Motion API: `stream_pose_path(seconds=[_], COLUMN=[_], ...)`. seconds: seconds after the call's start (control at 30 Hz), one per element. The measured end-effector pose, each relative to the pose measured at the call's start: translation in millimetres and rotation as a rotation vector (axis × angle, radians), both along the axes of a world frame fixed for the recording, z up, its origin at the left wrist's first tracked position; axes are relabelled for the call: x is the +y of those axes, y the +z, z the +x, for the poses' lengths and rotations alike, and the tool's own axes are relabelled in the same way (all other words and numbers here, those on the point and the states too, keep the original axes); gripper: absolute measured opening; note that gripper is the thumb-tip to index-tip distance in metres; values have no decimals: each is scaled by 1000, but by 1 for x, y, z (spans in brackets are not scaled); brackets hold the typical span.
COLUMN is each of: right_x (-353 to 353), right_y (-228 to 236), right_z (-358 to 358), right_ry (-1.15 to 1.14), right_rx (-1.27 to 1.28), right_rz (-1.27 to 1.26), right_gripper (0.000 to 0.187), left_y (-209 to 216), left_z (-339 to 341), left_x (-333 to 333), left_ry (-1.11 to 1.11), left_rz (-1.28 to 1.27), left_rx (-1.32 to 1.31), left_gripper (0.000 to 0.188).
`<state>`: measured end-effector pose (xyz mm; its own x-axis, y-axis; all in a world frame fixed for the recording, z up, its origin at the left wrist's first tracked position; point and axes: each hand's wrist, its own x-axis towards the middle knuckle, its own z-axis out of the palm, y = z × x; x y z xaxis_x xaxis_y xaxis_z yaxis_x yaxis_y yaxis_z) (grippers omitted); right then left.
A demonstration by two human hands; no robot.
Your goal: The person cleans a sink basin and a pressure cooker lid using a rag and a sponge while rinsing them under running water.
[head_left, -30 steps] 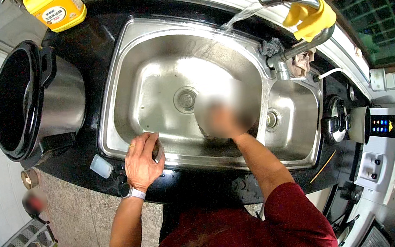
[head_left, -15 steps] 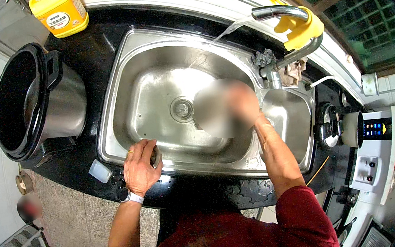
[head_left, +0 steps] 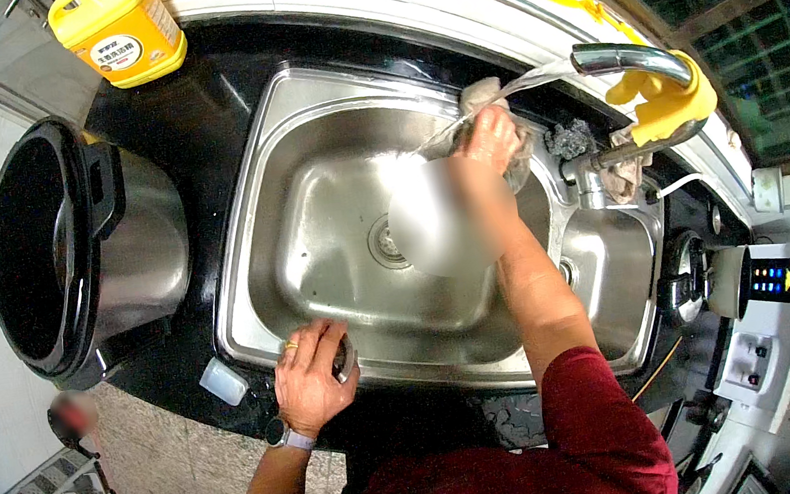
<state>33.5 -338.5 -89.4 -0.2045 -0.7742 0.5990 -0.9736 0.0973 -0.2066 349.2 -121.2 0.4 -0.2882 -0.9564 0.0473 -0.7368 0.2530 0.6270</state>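
My right hand (head_left: pixel 493 140) is closed on a greyish-brown wet cloth (head_left: pixel 518 147) at the far right wall of the large steel sink basin (head_left: pixel 331 226). Water streams from the curved faucet (head_left: pixel 626 59) beside the cloth and into the basin. At the near left rim, my left hand (head_left: pixel 310 378) curls round a small round object with a shiny edge (head_left: pixel 345 357); most of it is hidden by the fingers. A blurred patch covers the middle of the basin and part of my right forearm.
A tall pressure-cooker pot (head_left: pixel 131 234) stands open at the left. Behind it is a yellow detergent jug (head_left: pixel 122 43). A small clear container (head_left: pixel 223 381) lies near my left hand. A smaller basin (head_left: pixel 609 257) adjoins on the right, and a yellow cloth (head_left: pixel 677 96) drapes the faucet.
My right hand has moved from the basin's right side to its far wall, where the cloth now shows in its grip. My left hand stays at the near rim. The view has shifted slightly.
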Motion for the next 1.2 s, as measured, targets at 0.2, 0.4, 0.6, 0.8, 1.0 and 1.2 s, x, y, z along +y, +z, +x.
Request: stream_pose_path(seconds=[0.2,0.4,0.6,0.8,1.0,1.2], right_x=[-31,-68,-16,45,63,13], right_y=[-2,-3,3,-65,-103,-148], right_z=[68,150,229,104,27,152], right_ry=[-32,382,734,635,-36,-194], right_rx=[35,-182,-623,-926,-645,-68], right_rz=[205,-8,220,150,285,747], right_gripper=[48,29,45,33,74,74], left_y=[-3,-4,-7,-9,-4,-8], left_z=[-3,-6,-5,0,-2,-4], left_x=[-1,-2,-2,0,-3,-2], left_ry=[-14,-33,-39,-8,-2,18], left_rz=[7,-44,-38,-36,8,5], left_rx=[-23,-89,-105,-98,-33,-39], left_gripper=[47,44,47,49,46,44])
